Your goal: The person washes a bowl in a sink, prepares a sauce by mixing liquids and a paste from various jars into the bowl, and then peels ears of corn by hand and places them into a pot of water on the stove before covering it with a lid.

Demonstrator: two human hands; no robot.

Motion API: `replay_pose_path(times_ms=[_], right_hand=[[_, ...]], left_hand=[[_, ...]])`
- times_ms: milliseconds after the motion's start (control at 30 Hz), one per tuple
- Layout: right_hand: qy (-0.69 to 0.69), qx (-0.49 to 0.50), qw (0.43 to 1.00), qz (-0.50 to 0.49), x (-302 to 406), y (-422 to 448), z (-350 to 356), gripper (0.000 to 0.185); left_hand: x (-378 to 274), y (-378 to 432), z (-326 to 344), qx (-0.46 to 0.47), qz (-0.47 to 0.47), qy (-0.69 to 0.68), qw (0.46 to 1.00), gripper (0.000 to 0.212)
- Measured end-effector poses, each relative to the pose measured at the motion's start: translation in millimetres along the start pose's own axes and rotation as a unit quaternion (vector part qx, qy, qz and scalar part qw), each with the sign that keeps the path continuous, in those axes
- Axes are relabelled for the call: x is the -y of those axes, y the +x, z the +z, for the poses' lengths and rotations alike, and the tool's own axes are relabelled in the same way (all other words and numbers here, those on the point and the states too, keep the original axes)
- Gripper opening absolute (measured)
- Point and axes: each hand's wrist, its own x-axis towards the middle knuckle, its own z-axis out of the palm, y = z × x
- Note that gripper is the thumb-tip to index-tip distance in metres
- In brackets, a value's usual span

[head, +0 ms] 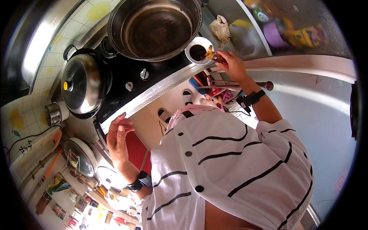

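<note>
My right hand [234, 65] grips a small bottle [219, 58] of dark liquid, tipped with its yellow spout over a white bowl [190, 46]. Dark liquid lies in the bowl, which stands at the stove's front edge beside a large metal pan [161, 31]. Whether liquid is flowing from the spout is hard to tell. My left hand [118, 141] is raised near the stove's front left corner, fingers loosely curled and apart, with nothing in it.
A lidded metal wok [83, 83] sits on the left of the black gas stove [122, 70]. Left of it stands a small metal pot [53, 113]. A frayed pale cloth or scrubber [220, 30] lies behind the bowl. A glass lid [82, 158] rests at the lower left.
</note>
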Motion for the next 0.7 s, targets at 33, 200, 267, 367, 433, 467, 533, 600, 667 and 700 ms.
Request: replay_pose_path(times_ms=[33,200,267,367,433,467,533,600,667,700], right_hand=[[0.004,0.007,1.0,0.001,-1,1,0,0.046],[0.05,0.004,0.999,0.004,4,4,-3,0.048],[0.08,0.0,0.997,0.007,4,3,-2,0.049],[0.135,-0.043,0.99,0.014,7,-1,0,0.048],[0.205,-0.04,0.978,0.022,15,-4,-5,0.048],[0.205,-0.042,0.978,0.023,22,-4,-9,0.048],[0.313,-0.024,0.949,-0.008,42,-3,-17,0.049],[0.311,0.004,0.95,-0.007,55,-3,-24,0.048],[0.291,0.041,0.95,-0.104,78,6,-38,0.045],[0.275,0.037,0.953,-0.124,94,10,-45,0.043]], left_hand=[[0,0,1,-0.005,0.003,-0.002,1.0,0.047],[-1,3,2,-0.009,0.003,0.0,1.0,0.046],[-1,6,2,0.007,0.001,0.011,1.0,0.047],[-11,14,5,0.055,0.018,0.026,0.998,0.048],[-25,21,14,0.09,0.019,0.042,0.995,0.047],[-33,27,19,0.125,0.019,0.056,0.99,0.047],[-37,36,30,0.175,0.04,0.082,0.98,0.046],[-54,53,58,0.215,0.113,0.199,0.95,0.055],[-74,63,96,0.201,0.188,0.272,0.922,0.07],[-79,70,111,0.21,0.266,0.303,0.891,0.074]])
